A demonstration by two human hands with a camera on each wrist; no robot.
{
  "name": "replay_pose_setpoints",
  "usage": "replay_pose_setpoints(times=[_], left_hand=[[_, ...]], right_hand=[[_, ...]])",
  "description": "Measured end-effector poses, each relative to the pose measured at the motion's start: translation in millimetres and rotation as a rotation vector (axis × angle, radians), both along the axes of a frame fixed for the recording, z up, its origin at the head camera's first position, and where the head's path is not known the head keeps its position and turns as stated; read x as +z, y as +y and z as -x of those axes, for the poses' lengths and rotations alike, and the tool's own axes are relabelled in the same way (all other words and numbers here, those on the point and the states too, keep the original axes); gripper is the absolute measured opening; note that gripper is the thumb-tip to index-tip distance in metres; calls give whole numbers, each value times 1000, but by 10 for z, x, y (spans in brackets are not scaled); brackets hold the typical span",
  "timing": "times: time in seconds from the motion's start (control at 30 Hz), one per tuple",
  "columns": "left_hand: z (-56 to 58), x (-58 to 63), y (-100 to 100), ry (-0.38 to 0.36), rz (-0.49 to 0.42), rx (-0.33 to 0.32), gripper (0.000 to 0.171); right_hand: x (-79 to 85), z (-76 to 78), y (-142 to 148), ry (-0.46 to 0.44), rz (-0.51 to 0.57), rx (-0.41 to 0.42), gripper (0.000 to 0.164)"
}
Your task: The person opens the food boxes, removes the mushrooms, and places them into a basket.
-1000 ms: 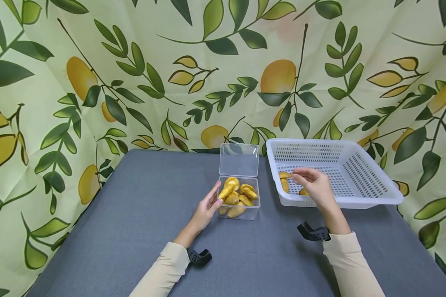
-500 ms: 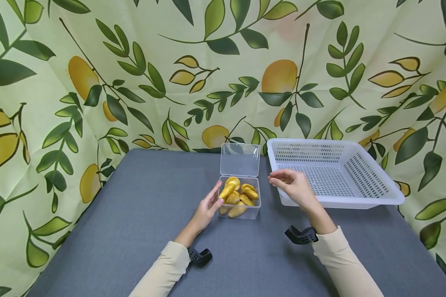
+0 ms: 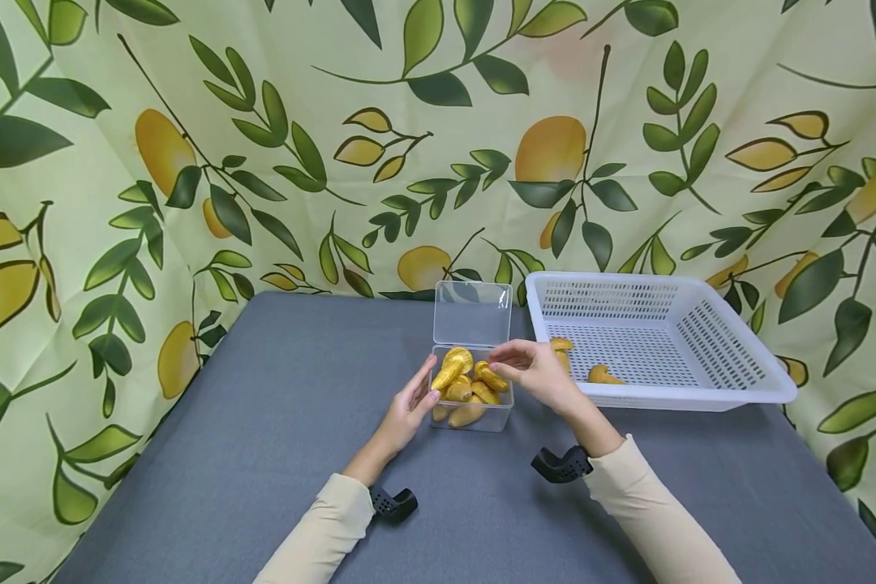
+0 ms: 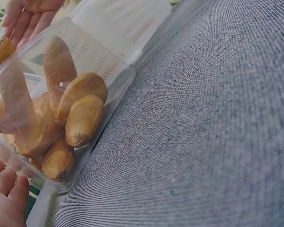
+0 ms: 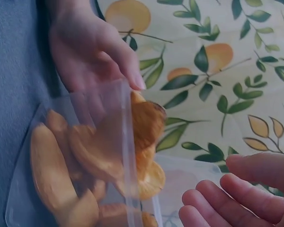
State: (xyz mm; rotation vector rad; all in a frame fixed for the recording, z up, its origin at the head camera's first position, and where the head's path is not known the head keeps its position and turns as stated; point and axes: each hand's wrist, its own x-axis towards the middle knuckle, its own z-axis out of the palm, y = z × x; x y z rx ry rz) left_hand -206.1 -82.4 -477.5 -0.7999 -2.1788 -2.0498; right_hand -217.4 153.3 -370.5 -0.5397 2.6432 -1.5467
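Several yellow-brown mushrooms (image 3: 458, 392) fill a clear plastic box (image 3: 493, 419), whose lid (image 3: 473, 314) stands raised behind it. My left hand (image 3: 403, 418) rests against the box's left side, fingers straight and thumb by the front corner. In the right wrist view the left thumb touches the rim. My right hand (image 3: 534, 371) hovers at the box's right rim, fingertips close to one mushroom. In the right wrist view the right hand's fingers (image 5: 227, 203) are relaxed, with a gap below the thumb and nothing visible in it.
A white perforated basket (image 3: 745, 357) stands right of the box, with mushrooms (image 3: 604, 375) near its left side. Grey cloth (image 3: 321, 365) covers the table. A leaf-and-fruit patterned curtain (image 3: 277, 73) hangs behind and at the sides.
My right hand has moved left from over the basket to the box's right rim, uncovering the mushrooms in the basket. The left hand has stayed at the box.
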Motion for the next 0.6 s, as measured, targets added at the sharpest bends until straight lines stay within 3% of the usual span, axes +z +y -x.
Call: replay_pose_setpoints(times=[0.43,0.6], left_hand=[[-3,7,11,-10,-8,3,58],[-7,10,5,-29,-10,1,58]], right_hand=[[-74,-27,-226,77,-70,195,24],[-101,-51,-244,81,-92,222,28]])
